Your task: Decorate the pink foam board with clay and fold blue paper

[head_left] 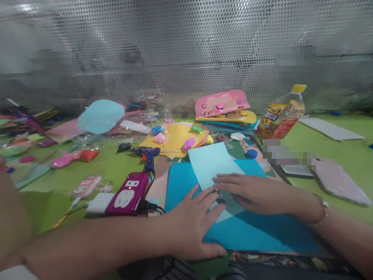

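Observation:
A pale blue sheet of paper [214, 161] lies slanted across a larger, deeper blue sheet [256, 229] right in front of me. My left hand [198, 217] lies on the two sheets with its fingers spread, the fingertips at the pale sheet's left edge. From the right, my right hand [250, 192] rests flat over the pale sheet, fingers stretched out toward the left hand. Their fingertips meet or nearly meet near the middle. Neither hand grips anything. Part of the pale sheet is hidden under the hands.
Left of the sheets are a purple power strip [131, 194] with a white plug and a blue glue gun [150, 157]. Clay packets [189, 144] lie on yellow paper behind. A drink bottle [281, 112] leans at the back right, near a phone [340, 181].

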